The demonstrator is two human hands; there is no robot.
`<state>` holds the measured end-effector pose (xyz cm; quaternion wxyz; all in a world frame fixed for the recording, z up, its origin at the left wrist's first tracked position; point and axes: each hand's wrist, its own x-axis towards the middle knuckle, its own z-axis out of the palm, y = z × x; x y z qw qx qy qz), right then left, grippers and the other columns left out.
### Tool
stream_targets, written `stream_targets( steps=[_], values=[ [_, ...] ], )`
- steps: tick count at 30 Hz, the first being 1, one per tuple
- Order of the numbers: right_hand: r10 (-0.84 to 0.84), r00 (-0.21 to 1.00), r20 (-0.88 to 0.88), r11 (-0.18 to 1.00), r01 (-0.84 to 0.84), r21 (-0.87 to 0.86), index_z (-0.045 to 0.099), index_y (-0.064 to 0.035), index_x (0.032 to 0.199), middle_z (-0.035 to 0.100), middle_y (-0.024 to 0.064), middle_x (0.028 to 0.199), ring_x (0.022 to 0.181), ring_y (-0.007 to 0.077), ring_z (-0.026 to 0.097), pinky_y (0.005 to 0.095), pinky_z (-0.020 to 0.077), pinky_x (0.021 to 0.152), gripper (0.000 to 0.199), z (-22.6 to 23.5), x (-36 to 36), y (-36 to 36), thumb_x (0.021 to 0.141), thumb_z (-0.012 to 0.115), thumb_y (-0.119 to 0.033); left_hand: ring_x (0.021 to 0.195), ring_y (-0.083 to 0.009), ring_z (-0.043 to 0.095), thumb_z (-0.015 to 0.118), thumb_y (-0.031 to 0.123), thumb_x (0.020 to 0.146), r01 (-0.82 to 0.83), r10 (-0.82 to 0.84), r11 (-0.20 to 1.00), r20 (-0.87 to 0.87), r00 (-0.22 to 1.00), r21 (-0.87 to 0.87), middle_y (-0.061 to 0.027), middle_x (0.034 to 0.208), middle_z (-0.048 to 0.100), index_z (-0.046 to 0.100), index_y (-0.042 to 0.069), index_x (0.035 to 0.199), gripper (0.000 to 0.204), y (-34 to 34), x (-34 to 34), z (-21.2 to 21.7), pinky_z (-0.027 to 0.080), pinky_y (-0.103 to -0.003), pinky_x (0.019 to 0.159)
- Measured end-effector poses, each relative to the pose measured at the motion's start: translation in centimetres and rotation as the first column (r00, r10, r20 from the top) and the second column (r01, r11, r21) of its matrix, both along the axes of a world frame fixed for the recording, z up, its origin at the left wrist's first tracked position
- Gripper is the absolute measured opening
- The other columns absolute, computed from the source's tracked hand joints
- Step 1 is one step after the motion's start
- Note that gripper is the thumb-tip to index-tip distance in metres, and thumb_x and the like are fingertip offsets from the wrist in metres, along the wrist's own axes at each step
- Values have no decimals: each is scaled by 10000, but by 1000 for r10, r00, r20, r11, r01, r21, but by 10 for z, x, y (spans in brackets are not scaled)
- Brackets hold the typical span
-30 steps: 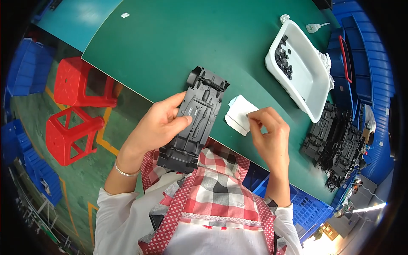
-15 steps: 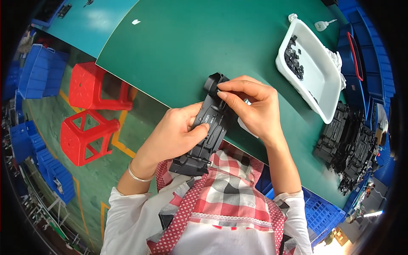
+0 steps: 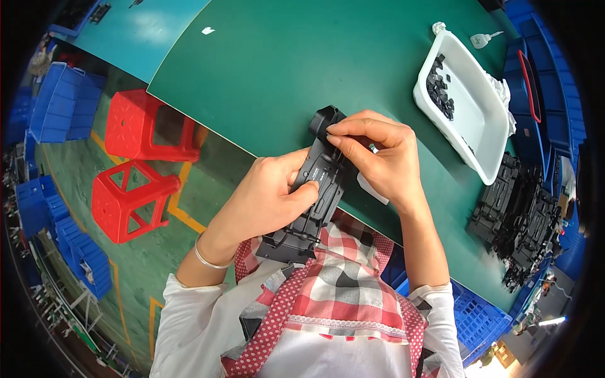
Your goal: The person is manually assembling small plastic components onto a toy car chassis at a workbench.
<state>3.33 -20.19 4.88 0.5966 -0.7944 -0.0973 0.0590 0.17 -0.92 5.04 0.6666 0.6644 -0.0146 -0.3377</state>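
A long black plastic housing [image 3: 324, 183] is held at a slant over the table's near edge, its lower end close to the checked apron. My left hand [image 3: 268, 195] wraps round its middle, thumb pressed on the upper face. At the raised far end, my right hand [image 3: 387, 154] pinches thumb and forefinger together against the housing. Whatever lies between those fingertips is too small to make out. Partly hidden below my right hand is a white object [image 3: 372, 189] by the table edge.
On the green table [image 3: 283, 69], a white tray [image 3: 472, 101] at the right holds several small black pieces [image 3: 440, 94]. Black housings [image 3: 517, 214] are piled beyond its near end. A small white bottle [image 3: 481, 40] lies far right. Red stools [image 3: 135, 126] stand on the floor at the left.
The view has shifted slightly, so the table and tray appear a little farther right. Both hands keep the same hold on the housing; the right fingertips stay at its far end.
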Motion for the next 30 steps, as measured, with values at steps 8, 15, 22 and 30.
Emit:
stream_targets(
  steps=[8, 15, 22, 30],
  values=[
    [9, 998, 63, 1000, -7, -22, 725, 5, 913, 685, 79, 845, 712, 125, 650, 249, 526, 626, 118, -2, 0, 1, 804, 684, 25, 796, -49, 606, 511, -75, 863, -15, 14, 1000, -20, 1000, -21, -30, 897, 644, 554, -85, 1144, 284, -1, 0, 1, 504, -211, 660],
    [4, 997, 75, 999, 0, -54, 735, 4, 905, 680, 70, 850, 756, 114, 638, 231, 512, 632, 135, -2, -2, 3, 791, 695, 64, 756, -40, 598, 512, -76, 857, -6, 6, 1000, 5, 1000, -3, -22, 859, 643, 556, -85, 1141, 288, 0, 0, 1, 494, -204, 627],
    [31, 987, 160, 995, -15, -99, 730, 4, 901, 678, 79, 848, 735, 122, 637, 234, 503, 605, 157, -2, -1, 2, 779, 676, 87, 738, -20, 572, 512, -66, 853, 4, -6, 999, 28, 1000, 54, -2, 826, 637, 577, -73, 1104, 259, -1, 1, 3, 468, -196, 603],
    [68, 968, 242, 992, -40, -120, 728, -3, 901, 679, 84, 846, 717, 131, 638, 237, 487, 573, 186, -4, -1, 2, 761, 673, 106, 747, -12, 558, 507, -67, 849, -22, 21, 999, 46, 999, 26, 13, 822, 625, 579, -70, 1117, 277, -1, 0, 3, 459, -195, 604]
  ],
)
